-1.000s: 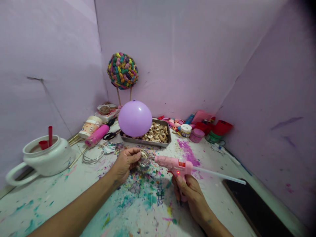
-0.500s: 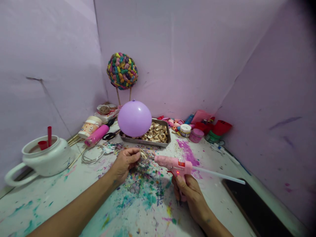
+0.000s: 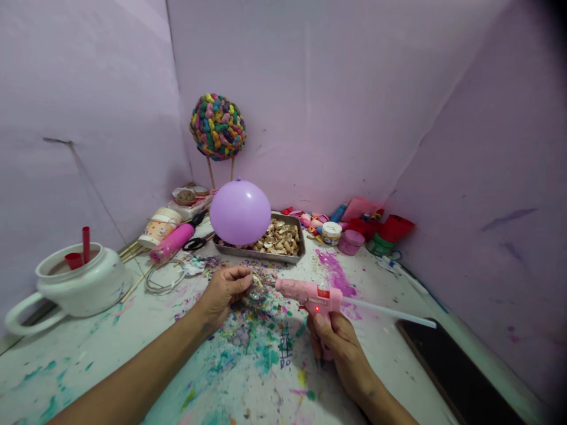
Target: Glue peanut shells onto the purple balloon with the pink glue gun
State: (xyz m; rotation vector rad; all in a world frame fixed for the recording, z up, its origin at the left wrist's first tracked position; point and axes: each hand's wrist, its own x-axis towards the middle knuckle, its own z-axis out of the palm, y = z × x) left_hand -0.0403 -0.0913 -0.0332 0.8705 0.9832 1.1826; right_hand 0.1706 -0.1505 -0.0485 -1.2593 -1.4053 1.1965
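Observation:
Between the thumb and fingertips of my left hand is a small pale peanut shell. My right hand is wrapped round the handle of a pink glue gun with a lit red light. Its nozzle points left, at or very near the shell; whether they touch I cannot tell. A long clear glue stick sticks out of the gun's back. Behind my hands stands a metal tray of peanut shells, and a purple balloon sits over its left part.
A ball of coloured peanut shells stands on sticks at the back. On the left are a white pot, paper cups, scissors and coiled wire. Paint jars are back right; a dark phone-like slab lies front right.
Both hands keep the same hold, with the glue gun's nozzle still at the peanut shell. The whole view has shifted very slightly; nothing else has visibly moved.

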